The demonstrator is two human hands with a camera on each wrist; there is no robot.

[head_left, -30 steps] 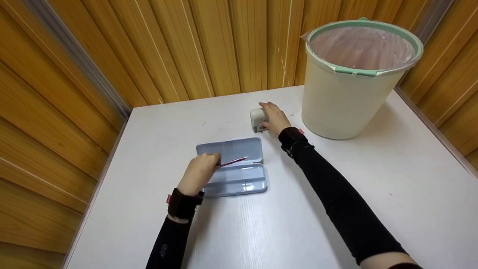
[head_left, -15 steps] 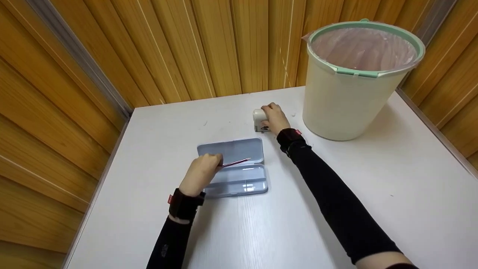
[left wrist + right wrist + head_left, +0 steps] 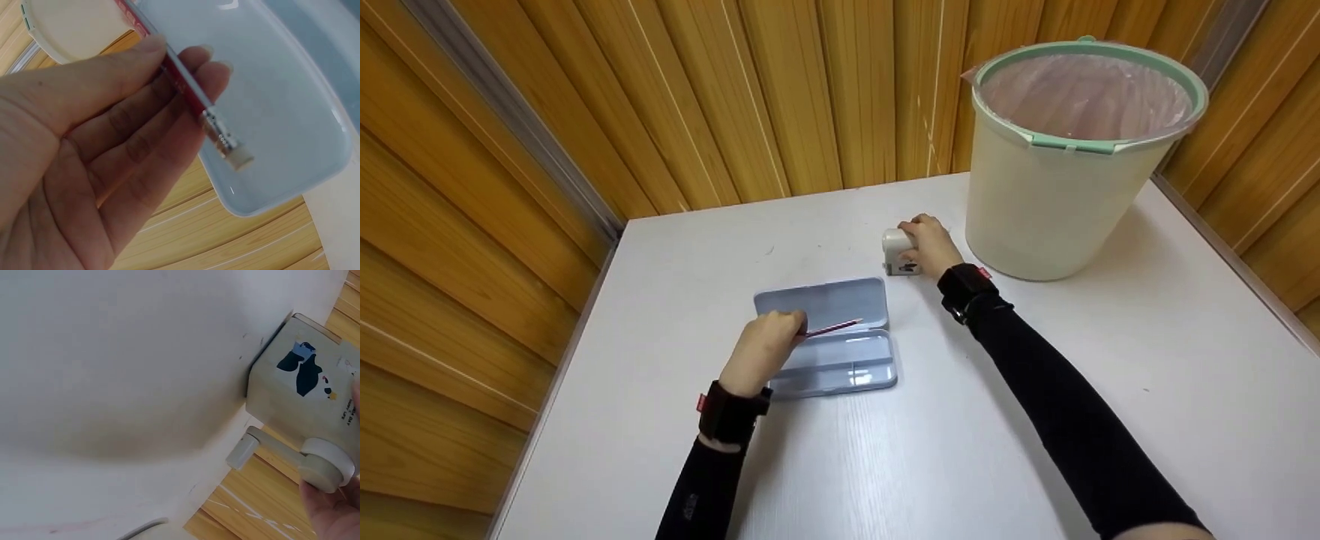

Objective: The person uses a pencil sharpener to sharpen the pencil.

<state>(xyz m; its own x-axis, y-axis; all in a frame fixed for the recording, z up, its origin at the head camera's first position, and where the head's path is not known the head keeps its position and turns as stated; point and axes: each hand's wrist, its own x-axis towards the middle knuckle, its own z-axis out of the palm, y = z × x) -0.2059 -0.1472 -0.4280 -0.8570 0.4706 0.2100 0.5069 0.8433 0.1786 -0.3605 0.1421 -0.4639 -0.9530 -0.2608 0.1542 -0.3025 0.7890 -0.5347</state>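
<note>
Pinching a red pencil (image 3: 832,328) between the barely parted thumb and fingers (image 3: 149,143) of the left hand (image 3: 763,347), over an open blue case (image 3: 844,300) nearer the left edge of the surface (image 3: 667,322) than the right. Gripping a cream crank sharpener (image 3: 898,241) near the far edge, spanning it with the right hand's (image 3: 936,247) fingers (image 3: 331,514), left of a lined bin (image 3: 1027,217) by the far right corner.

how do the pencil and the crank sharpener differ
Shape: the pencil is long and thin; the crank sharpener is blocky, with a crank.
Colour: the pencil is red and silver with a whitish eraser; the crank sharpener is off-white with a dark picture on its side.
Place: the pencil is over the open case; the crank sharpener is beyond it.
Shared: both are held, one in the left hand, one in the right hand.
</note>
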